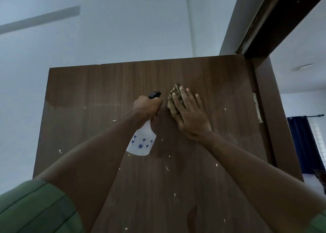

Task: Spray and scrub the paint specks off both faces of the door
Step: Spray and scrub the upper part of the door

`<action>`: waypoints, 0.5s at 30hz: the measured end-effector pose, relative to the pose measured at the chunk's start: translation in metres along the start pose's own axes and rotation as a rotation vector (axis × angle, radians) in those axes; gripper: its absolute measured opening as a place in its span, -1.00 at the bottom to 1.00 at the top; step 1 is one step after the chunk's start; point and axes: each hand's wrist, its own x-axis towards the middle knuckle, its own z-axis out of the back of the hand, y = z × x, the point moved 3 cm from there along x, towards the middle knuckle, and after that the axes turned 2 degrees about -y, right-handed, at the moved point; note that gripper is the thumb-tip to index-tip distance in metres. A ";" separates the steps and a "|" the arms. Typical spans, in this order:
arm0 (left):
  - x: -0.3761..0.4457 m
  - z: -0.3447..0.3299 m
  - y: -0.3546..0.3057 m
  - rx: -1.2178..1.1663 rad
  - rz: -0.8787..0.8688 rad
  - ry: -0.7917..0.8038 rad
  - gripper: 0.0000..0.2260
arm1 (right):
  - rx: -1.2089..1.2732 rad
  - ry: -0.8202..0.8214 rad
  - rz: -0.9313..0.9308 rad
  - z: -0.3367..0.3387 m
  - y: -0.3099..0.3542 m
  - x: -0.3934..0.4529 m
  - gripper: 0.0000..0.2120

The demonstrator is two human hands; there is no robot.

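Door under both hands: left grips bottle; right presses scrubber.

Brown door flecked white; white spray bottle upright; scrub pad flat against it

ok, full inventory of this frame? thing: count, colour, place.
door: 1, dark brown wood grain, centre, open
paint specks: many, white, scattered over the door's middle and lower face
spray bottle: 1, white with blue print, black nozzle, left of centre
scrub pad: 1, brownish, against the upper door
door frame: 1, dark brown, right
hinge: 1, pale, door's right edge
curtain: 1, dark blue, far right
left hand: grips the bottle's neck
right hand: flat, presses the pad
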 end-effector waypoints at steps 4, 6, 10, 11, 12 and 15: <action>0.006 0.001 0.002 -0.006 -0.007 0.008 -0.86 | 0.056 -0.106 -0.066 -0.005 -0.007 0.026 -0.38; 0.008 0.004 0.006 -0.005 -0.009 0.006 -0.85 | 0.168 -0.113 -0.036 -0.007 0.010 0.010 -0.42; 0.008 0.012 0.016 0.042 -0.008 0.002 -0.82 | 0.208 0.083 0.434 -0.013 0.027 -0.029 -0.46; 0.007 0.014 0.018 0.043 -0.008 0.008 -0.82 | 0.196 0.086 0.459 -0.012 0.016 -0.017 -0.45; 0.007 0.015 0.019 0.039 -0.010 0.018 -0.82 | 0.186 0.091 0.395 -0.011 0.005 0.001 -0.42; 0.006 0.023 0.023 0.024 0.004 0.017 -0.84 | 0.239 0.030 -0.063 -0.004 -0.017 0.051 -0.29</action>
